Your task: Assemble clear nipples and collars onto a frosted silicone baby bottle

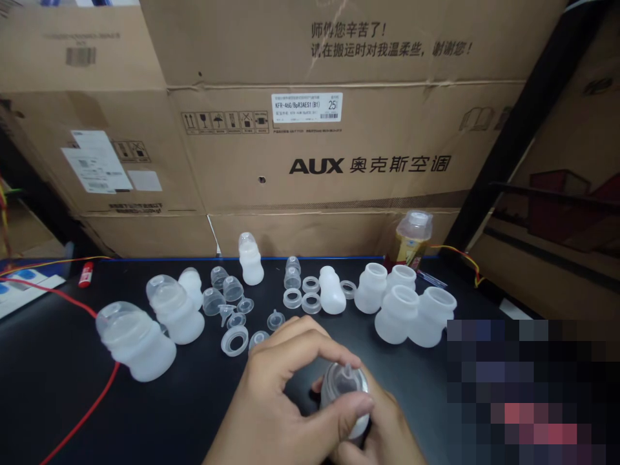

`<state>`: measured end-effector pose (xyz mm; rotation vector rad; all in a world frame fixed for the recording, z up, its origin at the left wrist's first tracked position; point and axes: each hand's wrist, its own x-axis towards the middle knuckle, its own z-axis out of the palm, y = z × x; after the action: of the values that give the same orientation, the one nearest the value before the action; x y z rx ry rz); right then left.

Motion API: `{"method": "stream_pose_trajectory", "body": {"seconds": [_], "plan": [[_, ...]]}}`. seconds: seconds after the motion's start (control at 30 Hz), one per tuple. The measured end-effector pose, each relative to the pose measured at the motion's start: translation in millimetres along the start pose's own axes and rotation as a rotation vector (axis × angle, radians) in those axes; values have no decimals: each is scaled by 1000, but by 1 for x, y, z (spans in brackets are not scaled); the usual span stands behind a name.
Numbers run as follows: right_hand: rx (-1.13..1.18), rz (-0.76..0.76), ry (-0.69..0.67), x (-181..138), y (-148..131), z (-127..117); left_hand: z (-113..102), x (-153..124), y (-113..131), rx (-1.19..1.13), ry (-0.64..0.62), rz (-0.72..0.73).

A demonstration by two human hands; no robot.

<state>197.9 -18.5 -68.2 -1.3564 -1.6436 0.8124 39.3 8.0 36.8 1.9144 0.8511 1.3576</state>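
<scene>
Bottle cap (345, 382) (nipple inside) in both hands' grip, right hand (382, 429) mostly hidden

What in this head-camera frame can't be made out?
- Right hand: mostly hidden behind the left hand and cut by the bottom edge.
- Held bottle: body covered by fingers.
- Lower right corner: pixelated.
- Carton label: small print unreadable.

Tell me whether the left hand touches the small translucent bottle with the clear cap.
Touching: the head view shows the left hand gripping the bottle.
</scene>
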Motion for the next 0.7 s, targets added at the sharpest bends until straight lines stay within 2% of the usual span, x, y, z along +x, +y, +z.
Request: {"method": "stream_pose_trajectory", "body": {"seconds": [0.13, 0.3, 0.5, 0.7], "plan": [[-23, -29, 17, 1, 1, 1, -1, -1, 2, 89, -74, -55], [12, -7, -2, 0, 0, 1, -3, -2, 1, 115, -52, 1], [-16, -8, 8, 0, 0, 0, -3, -2, -1, 114, -68, -24], [-22, -19, 27, -1, 3, 2, 2, -3, 5, 89, -46, -167]]}}
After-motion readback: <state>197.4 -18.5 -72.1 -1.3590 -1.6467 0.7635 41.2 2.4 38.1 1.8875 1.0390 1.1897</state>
